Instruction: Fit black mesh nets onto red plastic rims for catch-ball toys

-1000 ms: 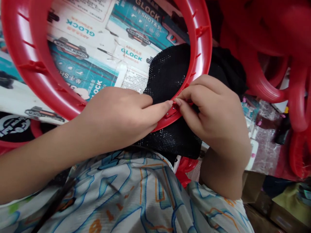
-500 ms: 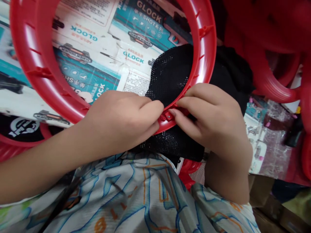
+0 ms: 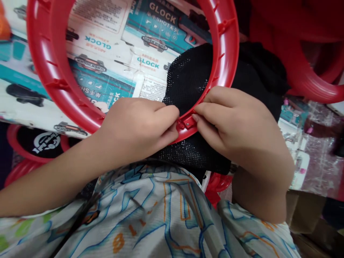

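Note:
A large red plastic ring [image 3: 225,39] with small ribs along its hollow inner face lies tilted across the work surface. Its near edge is between my hands. My left hand [image 3: 145,129] is closed around the near rim, thumb and bent index finger on it. To the right, my right hand [image 3: 236,125] pinches at the same rim, fingertips beside a small red clip-like fitting [image 3: 189,123] in the channel. Whether a separate small part is between those fingertips is hidden. Black mesh fabric [image 3: 188,77] lies beneath the ring and shows inside and below it.
Flattened printed cardboard [image 3: 147,64] covers the surface. More red rings [image 3: 317,79] are piled at the right, near clear plastic wrapping [image 3: 319,143]. A black disc with a white print [image 3: 47,142] in a red ring lies at the lower left. Patterned clothing [image 3: 150,215] covers my lap.
The view has shifted slightly, so the ring's left side appears further right. Both hands keep their hold on the near rim; my right fingertips have moved very little at the fitting.

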`<move>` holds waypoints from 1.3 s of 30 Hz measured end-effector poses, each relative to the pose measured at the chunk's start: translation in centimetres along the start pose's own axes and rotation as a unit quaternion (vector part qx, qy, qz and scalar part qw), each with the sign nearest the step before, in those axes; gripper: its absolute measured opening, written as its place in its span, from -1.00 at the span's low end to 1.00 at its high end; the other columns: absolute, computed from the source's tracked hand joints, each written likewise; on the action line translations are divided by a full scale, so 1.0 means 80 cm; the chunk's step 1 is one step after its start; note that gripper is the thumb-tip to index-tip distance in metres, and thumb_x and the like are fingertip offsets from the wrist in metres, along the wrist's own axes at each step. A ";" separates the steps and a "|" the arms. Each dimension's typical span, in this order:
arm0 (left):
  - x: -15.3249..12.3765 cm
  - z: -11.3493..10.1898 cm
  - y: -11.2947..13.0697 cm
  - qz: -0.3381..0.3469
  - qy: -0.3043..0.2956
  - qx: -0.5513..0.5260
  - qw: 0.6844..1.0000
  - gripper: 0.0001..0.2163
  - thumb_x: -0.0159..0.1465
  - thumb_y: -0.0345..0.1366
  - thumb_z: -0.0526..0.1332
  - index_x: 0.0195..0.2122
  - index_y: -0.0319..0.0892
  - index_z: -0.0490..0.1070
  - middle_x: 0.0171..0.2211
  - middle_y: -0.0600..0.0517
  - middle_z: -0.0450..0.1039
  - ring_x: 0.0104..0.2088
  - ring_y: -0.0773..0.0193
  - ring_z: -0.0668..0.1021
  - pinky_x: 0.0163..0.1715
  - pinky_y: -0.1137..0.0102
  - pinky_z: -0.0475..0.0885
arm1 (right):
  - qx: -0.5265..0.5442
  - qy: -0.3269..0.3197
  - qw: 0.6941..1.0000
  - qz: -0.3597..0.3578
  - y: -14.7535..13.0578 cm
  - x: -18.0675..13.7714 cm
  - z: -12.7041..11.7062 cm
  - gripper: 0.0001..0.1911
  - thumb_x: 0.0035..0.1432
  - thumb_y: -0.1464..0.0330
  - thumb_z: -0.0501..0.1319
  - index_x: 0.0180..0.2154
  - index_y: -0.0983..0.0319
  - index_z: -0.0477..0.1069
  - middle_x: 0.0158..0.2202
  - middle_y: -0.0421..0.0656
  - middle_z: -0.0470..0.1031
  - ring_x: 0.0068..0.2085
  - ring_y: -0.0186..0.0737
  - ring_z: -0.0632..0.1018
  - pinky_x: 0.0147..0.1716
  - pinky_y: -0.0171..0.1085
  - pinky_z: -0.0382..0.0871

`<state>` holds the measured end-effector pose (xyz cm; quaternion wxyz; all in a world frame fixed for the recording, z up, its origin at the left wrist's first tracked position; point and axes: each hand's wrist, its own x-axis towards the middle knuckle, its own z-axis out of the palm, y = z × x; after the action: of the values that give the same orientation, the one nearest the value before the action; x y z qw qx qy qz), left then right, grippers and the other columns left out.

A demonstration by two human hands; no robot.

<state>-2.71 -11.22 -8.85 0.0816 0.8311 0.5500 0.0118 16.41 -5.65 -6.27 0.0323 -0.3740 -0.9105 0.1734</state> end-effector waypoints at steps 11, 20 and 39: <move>0.000 0.007 -0.004 -0.003 0.013 -0.061 0.998 -0.70 0.36 -0.22 -0.02 -0.41 -0.09 0.45 -0.47 -0.04 0.47 -0.42 0.17 0.53 -0.47 0.30 0.26 | 0.000 0.124 0.992 -0.003 0.004 -0.014 -0.003 -0.78 0.24 0.42 0.14 -0.30 0.17 0.57 -0.27 -0.14 0.52 -0.24 -0.20 0.54 -0.21 -0.19 0.44; -0.001 0.020 -0.009 0.034 0.097 -0.097 0.990 -0.74 0.34 -0.24 0.05 -0.44 -0.15 0.42 -0.54 -0.01 0.43 -0.51 0.21 0.47 -0.54 0.33 0.17 | -0.091 0.077 0.991 -0.068 0.010 -0.012 -0.006 -0.75 0.29 0.36 0.13 -0.31 0.24 0.58 -0.01 0.01 0.41 0.03 0.05 0.42 0.00 0.01 0.32; 0.003 0.018 -0.005 0.056 0.125 -0.066 0.988 -0.76 0.30 -0.28 0.12 -0.49 -0.23 0.40 -0.59 0.01 0.39 -0.59 0.26 0.41 -0.56 0.39 0.03 | -0.133 0.107 0.983 0.071 -0.037 -0.010 0.027 -0.80 0.22 0.44 0.09 -0.28 0.35 0.49 0.00 0.13 0.41 -0.05 0.16 0.45 -0.16 0.07 0.42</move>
<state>-2.82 -11.02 -10.34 0.0659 0.8454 0.5065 0.1564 14.62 -8.79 -7.22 0.0668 -0.4546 -0.8881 0.0115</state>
